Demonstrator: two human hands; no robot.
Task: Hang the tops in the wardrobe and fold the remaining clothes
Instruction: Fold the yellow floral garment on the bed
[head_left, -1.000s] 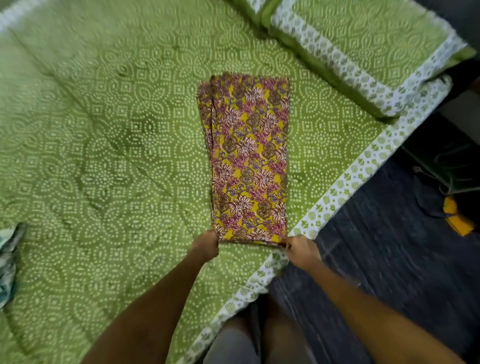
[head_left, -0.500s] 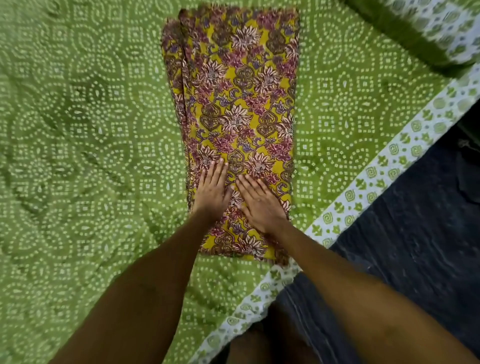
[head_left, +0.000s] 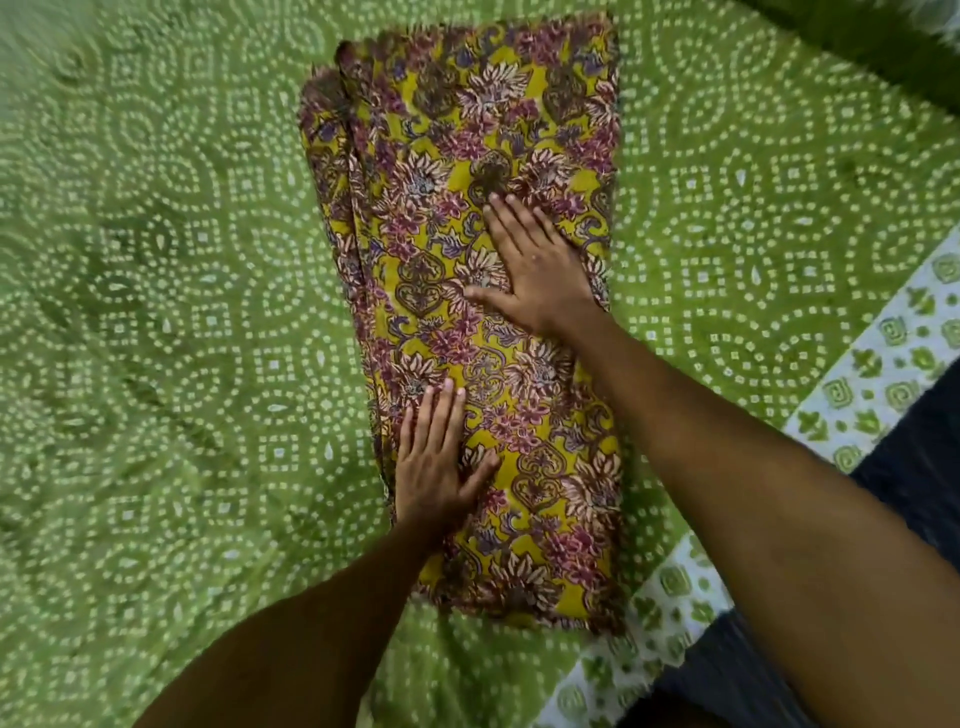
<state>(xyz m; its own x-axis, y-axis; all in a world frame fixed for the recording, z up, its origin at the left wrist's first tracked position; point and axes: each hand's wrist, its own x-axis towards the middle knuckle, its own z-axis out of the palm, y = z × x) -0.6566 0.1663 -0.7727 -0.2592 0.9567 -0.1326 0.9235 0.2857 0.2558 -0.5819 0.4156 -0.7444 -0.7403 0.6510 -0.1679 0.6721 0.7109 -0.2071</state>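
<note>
We see the pillow (head_left: 878, 47) cut off at the top right corner; our forearms hide part of the folded garment (head_left: 467, 156); the bedsheet (head_left: 52, 41) blurs top left.

A folded yellow garment (head_left: 467, 322) with a maroon floral print lies lengthwise on a green bedsheet (head_left: 171, 312) patterned in white dots. Both hands rest flat on it, fingers straight: the left hand (head_left: 434, 462) near the garment's left edge, the right hand (head_left: 530, 265) farther up, toward its right edge (thumb spread sideways). The sheet's white border (head_left: 857, 389) runs diagonally beside dark floor (head_left: 914, 431).
</note>
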